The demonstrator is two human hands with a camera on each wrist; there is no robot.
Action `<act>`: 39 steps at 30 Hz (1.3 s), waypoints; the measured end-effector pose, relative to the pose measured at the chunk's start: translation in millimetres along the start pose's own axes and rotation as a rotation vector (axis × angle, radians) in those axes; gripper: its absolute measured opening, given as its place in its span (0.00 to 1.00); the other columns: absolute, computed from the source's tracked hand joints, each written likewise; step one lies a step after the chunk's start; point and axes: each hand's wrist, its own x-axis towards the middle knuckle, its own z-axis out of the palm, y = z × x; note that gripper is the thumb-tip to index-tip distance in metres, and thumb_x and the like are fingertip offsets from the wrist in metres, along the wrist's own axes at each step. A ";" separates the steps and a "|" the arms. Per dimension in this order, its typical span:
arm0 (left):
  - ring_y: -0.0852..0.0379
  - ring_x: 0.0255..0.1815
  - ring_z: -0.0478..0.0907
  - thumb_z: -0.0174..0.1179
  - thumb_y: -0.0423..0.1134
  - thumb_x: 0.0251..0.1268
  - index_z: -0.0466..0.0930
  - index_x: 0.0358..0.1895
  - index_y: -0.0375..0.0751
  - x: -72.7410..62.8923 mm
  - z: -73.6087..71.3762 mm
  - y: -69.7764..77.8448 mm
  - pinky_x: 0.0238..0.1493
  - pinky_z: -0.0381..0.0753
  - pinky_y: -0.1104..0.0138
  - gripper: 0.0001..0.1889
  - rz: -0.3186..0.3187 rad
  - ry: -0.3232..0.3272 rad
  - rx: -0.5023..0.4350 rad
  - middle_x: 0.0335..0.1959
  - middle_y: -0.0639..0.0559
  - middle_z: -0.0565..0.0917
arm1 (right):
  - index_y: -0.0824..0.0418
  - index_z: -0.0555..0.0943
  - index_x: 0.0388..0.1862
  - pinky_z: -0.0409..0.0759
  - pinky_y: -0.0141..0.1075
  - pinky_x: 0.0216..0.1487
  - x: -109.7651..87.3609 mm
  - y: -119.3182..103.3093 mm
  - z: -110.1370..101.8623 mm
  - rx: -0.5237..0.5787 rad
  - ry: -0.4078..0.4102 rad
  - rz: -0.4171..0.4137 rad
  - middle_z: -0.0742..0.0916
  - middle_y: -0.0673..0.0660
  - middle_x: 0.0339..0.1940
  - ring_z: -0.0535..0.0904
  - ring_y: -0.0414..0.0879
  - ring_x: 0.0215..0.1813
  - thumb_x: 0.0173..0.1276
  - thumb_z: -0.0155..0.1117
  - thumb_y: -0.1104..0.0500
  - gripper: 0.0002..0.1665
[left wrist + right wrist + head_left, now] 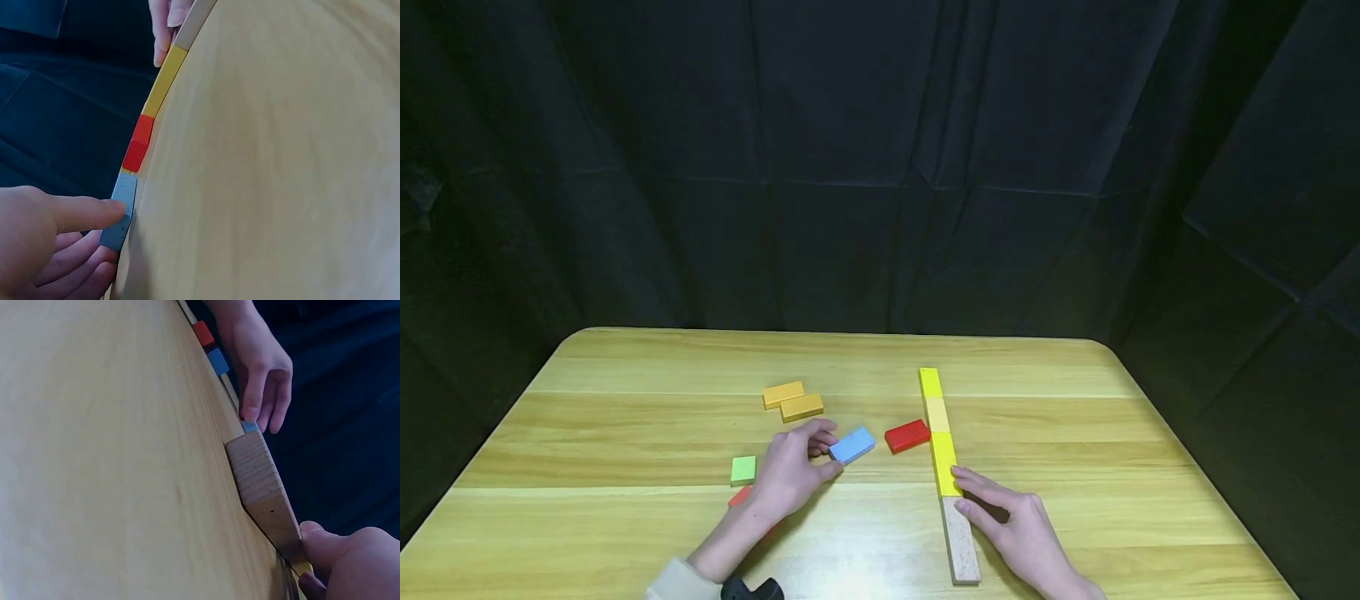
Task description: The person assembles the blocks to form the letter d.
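My left hand point(796, 472) pinches the left end of a blue block point(852, 445), thumb on the near side and fingers on the far side. In the left wrist view the thumb lies against that block's side. Over on the right, my right hand point(1011, 527) touches a straight row of blocks. Its fingertips are at a long yellow block point(943, 463), and the thumb is by the end of a speckled beige block point(959, 542). A red block point(907, 436) lies between the blue block and the row, its right end close to the yellow block.
Beyond the long yellow block, the row continues with a pale yellow block point(936, 415) and a short yellow one point(930, 382). Two orange blocks point(783, 394) lie at the back left. A green block point(743, 470) and a partly hidden red piece point(740, 497) are beside my left forearm.
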 end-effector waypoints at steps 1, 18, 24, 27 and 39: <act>0.55 0.41 0.85 0.75 0.30 0.51 0.81 0.53 0.32 -0.4 1.1 0.9 0.45 0.85 0.66 0.23 0.002 -0.009 -0.001 0.40 0.49 0.87 | 0.50 0.87 0.53 0.81 0.42 0.60 -0.1 0.0 -0.1 0.001 -0.001 0.002 0.85 0.38 0.59 0.81 0.41 0.61 0.65 0.71 0.50 0.18; 0.55 0.41 0.85 0.75 0.28 0.50 0.81 0.54 0.30 1.2 17.4 9.8 0.45 0.85 0.66 0.24 0.042 -0.025 -0.025 0.40 0.48 0.87 | 0.51 0.87 0.53 0.81 0.42 0.60 0.4 -0.6 0.3 0.012 -0.007 0.014 0.85 0.38 0.59 0.81 0.41 0.62 0.65 0.71 0.51 0.18; 0.55 0.40 0.85 0.75 0.29 0.50 0.81 0.53 0.30 1.8 19.6 10.1 0.44 0.86 0.66 0.24 0.047 -0.013 -0.026 0.39 0.48 0.87 | 0.50 0.87 0.53 0.81 0.42 0.60 0.0 0.1 -0.3 0.003 -0.003 0.002 0.85 0.38 0.59 0.81 0.42 0.62 0.66 0.71 0.51 0.17; 0.55 0.40 0.85 0.75 0.29 0.50 0.81 0.54 0.31 2.1 20.9 11.0 0.45 0.86 0.66 0.25 0.047 -0.013 -0.023 0.39 0.48 0.87 | 0.51 0.87 0.53 0.81 0.42 0.60 -0.3 0.1 -0.4 0.001 -0.002 0.004 0.85 0.38 0.59 0.81 0.42 0.61 0.66 0.71 0.51 0.17; 0.55 0.40 0.85 0.75 0.29 0.50 0.80 0.54 0.30 2.5 22.9 11.0 0.45 0.86 0.65 0.25 0.052 -0.018 -0.032 0.39 0.47 0.86 | 0.51 0.87 0.53 0.81 0.44 0.60 0.3 -0.2 -0.3 -0.009 -0.004 0.003 0.85 0.38 0.59 0.81 0.42 0.61 0.66 0.70 0.50 0.17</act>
